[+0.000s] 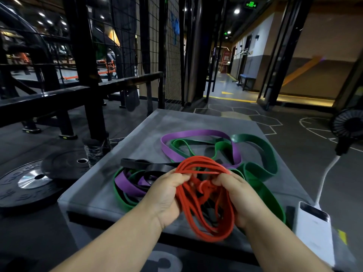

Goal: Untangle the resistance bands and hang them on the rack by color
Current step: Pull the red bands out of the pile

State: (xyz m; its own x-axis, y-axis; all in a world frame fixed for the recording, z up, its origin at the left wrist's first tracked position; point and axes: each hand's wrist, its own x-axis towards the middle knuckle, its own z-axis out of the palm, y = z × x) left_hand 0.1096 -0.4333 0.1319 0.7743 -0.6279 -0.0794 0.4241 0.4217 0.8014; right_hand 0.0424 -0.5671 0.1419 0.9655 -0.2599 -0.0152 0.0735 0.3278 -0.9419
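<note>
With the left hand [167, 195], grips one side of the red bands [198, 166], fingers and thumb curled round the strands. With the right hand [238, 199], pinches the other side the same way, across a knotted red lump from the left. Holds the bundle just above the near part of the padded box [102, 195], about midway along its near edge.

Coiled in several thin loops, with the long axis from far to near. Fans the upper arcs toward the far edge and lets the lower loops sag past the near edge, blurred at the bottom. Thin, flat, matte, bright orange-red.

Behind the hands, flat on the box top:
- A wide purple band [196, 132] curving toward the far right corner.
- A bright green band [182, 144] crossing it.
- A broader dark green band [261, 152] sweeping along the right edge.
- A black band [141, 163] stretched toward the left edge.
- More purple and green folds heaped by the left hand.

All touching, all tangled.

Bare grey padding at the far left corner and along the far edge. By the near right corner, a white power bank [316, 226] with a white cable [326, 173] running up toward a fan [345, 124]. Open floor to the right of the box. On the floor to the left, weight plates [29, 183] close by the left edge, and past them a black frame [59, 97].
</note>
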